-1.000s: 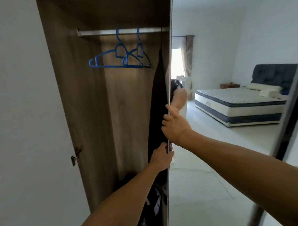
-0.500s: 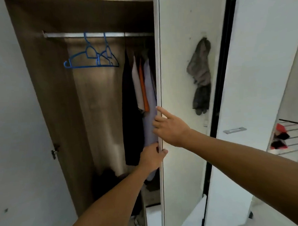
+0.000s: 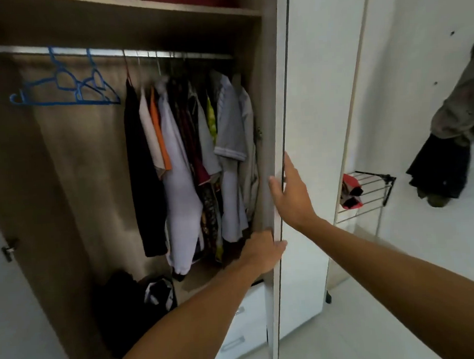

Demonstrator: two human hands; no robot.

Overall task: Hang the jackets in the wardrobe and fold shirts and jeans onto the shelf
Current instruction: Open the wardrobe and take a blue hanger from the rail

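Between wardrobe door (image 3: 271, 123) edge: left hand (image 3: 263, 250) gripping, right hand (image 3: 292, 193) flat (open); hanging shirts (image 3: 191, 165) behind

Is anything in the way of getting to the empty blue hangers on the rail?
Nothing visible blocks them. The two blue plastic hangers hang on the metal rail, left of the hanging shirts. The mirrored wardrobe door, held at its edge by the left hand and right hand, is off to the right.
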